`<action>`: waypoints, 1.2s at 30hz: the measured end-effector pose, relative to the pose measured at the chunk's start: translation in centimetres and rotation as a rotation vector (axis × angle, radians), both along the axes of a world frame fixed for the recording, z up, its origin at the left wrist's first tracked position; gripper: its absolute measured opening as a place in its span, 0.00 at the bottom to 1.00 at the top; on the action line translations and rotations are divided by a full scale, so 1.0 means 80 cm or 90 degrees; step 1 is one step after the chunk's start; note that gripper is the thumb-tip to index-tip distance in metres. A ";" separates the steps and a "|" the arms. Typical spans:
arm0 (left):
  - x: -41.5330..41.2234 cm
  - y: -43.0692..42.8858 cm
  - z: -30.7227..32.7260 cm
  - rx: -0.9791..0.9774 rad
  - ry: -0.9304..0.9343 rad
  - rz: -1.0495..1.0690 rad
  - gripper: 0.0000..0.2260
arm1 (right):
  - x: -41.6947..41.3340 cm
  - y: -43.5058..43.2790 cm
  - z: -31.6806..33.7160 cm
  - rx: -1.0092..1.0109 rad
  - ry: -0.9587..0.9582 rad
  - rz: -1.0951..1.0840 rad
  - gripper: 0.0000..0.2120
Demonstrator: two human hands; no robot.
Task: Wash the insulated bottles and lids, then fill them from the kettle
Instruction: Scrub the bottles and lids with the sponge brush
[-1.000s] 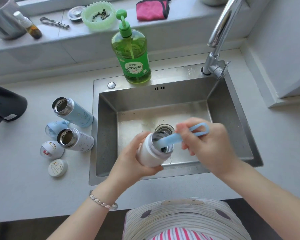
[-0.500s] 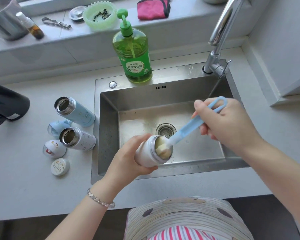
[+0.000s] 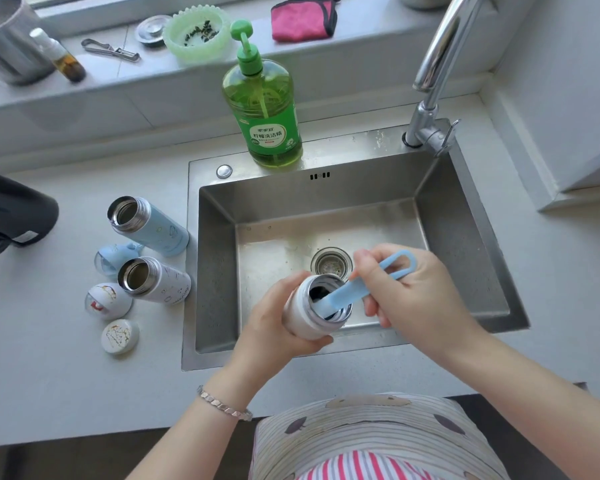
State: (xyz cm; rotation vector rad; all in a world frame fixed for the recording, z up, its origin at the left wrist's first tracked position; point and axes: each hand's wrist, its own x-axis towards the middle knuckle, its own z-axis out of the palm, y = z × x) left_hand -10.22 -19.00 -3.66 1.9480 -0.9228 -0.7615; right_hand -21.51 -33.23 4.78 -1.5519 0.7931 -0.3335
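Right hand [image 3: 417, 293] grips the brush [image 3: 342, 301], now plunged into left hand's [image 3: 272, 325] clasped bottle [image 3: 305, 318] over the sink [image 3: 326, 190].

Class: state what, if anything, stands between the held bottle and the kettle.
The blue bottle, the patterned bottle and the blue lid stand on the counter between the held bottle and the kettle.

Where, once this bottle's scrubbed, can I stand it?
Right of the sink, counter is bare to the wall; also in front of the gold-veined lid. Crowded between kettle and sink: blue bottle, patterned bottle, blue lid, red-marked lid.
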 end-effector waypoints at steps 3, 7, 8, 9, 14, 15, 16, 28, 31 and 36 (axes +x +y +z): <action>-0.002 -0.004 0.004 -0.012 0.006 -0.024 0.35 | 0.007 0.000 -0.008 0.010 -0.009 0.049 0.13; 0.003 -0.011 0.019 -0.045 -0.003 -0.024 0.35 | 0.014 -0.009 -0.010 -0.140 0.008 0.179 0.10; 0.006 -0.011 0.022 -0.053 -0.001 -0.019 0.35 | 0.015 -0.014 -0.009 -0.176 0.020 0.185 0.10; 0.008 -0.011 0.024 -0.056 0.001 -0.019 0.35 | 0.015 -0.020 -0.007 -0.180 0.034 0.174 0.10; 0.019 -0.007 0.019 -0.015 -0.020 -0.003 0.37 | 0.011 -0.035 0.002 -0.026 0.060 0.051 0.16; 0.019 -0.006 0.016 -0.008 -0.028 0.002 0.37 | 0.011 -0.032 0.005 0.032 0.050 0.028 0.17; 0.019 -0.007 0.014 -0.003 -0.038 -0.001 0.37 | 0.011 -0.027 0.005 0.080 0.042 0.017 0.18; 0.024 -0.013 0.020 -0.057 -0.078 -0.020 0.35 | 0.008 -0.022 -0.001 -0.036 0.055 0.059 0.04; 0.026 -0.011 0.019 -0.078 -0.091 0.004 0.34 | 0.004 -0.031 0.013 0.034 0.059 0.069 0.06; 0.020 -0.017 0.016 -0.100 -0.162 -0.032 0.32 | 0.006 -0.016 0.010 -0.099 0.179 0.168 0.05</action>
